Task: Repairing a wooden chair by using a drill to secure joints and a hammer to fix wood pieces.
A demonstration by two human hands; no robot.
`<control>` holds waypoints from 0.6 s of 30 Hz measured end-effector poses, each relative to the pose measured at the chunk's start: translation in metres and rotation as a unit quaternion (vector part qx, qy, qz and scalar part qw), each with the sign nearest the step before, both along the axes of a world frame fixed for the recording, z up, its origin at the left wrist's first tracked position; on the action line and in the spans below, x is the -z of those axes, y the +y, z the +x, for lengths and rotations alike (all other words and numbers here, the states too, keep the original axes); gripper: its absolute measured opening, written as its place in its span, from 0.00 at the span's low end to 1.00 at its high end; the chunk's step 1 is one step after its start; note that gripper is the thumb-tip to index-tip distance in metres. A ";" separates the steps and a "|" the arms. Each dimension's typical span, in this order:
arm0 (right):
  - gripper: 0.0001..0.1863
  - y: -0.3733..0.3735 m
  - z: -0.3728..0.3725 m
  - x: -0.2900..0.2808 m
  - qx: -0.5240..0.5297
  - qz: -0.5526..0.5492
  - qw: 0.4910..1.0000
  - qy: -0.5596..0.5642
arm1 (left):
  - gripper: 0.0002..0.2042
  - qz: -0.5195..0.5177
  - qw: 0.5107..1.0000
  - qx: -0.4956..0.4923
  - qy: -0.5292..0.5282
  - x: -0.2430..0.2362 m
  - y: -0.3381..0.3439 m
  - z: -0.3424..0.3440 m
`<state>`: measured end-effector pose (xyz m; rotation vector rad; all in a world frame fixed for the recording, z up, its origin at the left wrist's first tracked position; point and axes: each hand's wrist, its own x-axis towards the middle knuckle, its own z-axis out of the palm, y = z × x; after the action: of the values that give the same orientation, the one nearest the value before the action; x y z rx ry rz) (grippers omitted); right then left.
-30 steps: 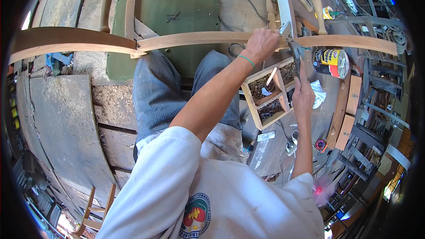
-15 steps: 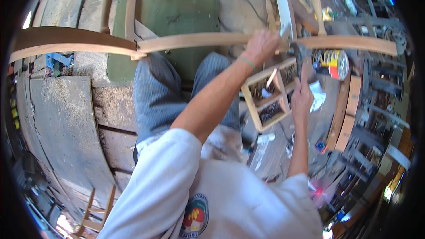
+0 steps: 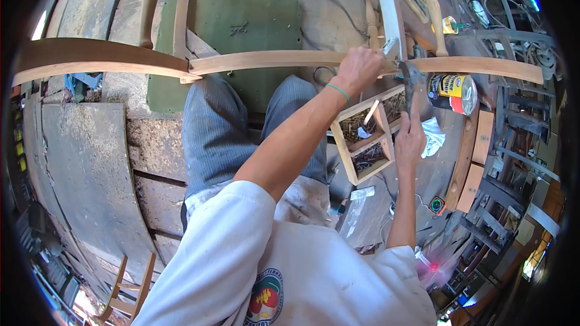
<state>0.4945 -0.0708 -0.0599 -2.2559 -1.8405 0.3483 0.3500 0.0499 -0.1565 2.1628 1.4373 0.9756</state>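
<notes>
One curved wooden rail point(image 3: 272, 60) runs left-right across the top; left hand point(image 3: 357, 69) grips it, right hand point(image 3: 411, 139) holds one hammer point(image 3: 412, 84) pointing up.

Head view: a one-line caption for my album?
Left hand steadies a curved wooden rail while right hand holds a hammer.

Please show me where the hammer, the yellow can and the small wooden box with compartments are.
hammer point(image 3: 411, 78), head view, on its dark metal head.
yellow can point(image 3: 450, 92), head view, on its side wall.
wooden box point(image 3: 342, 142), head view, on its left wooden wall.
</notes>
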 end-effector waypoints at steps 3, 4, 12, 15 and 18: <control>0.25 0.000 -0.006 -0.005 -0.049 0.087 0.995 0.021 | 0.10 -0.033 0.999 0.020 0.001 -0.004 0.009 -0.004; 0.25 -0.001 -0.008 -0.010 -0.084 0.143 0.986 0.026 | 0.07 -0.025 1.000 0.019 -0.001 -0.009 0.008 -0.006; 0.26 0.002 -0.003 0.013 -0.071 0.128 0.989 -0.010 | 0.15 0.004 1.000 0.019 0.005 -0.002 0.010 -0.004; 0.27 0.001 -0.005 0.007 -0.050 0.093 0.994 0.021 | 0.08 -0.053 0.998 0.011 0.015 -0.004 0.002 -0.002; 0.26 -0.002 -0.015 -0.002 -0.084 0.176 0.981 -0.005 | 0.08 0.006 1.000 0.011 -0.011 -0.005 0.008 -0.006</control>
<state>0.4790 -0.0729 -0.0582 -1.8762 -1.9265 0.0309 0.3436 0.0577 -0.1519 2.1652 1.3993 0.9984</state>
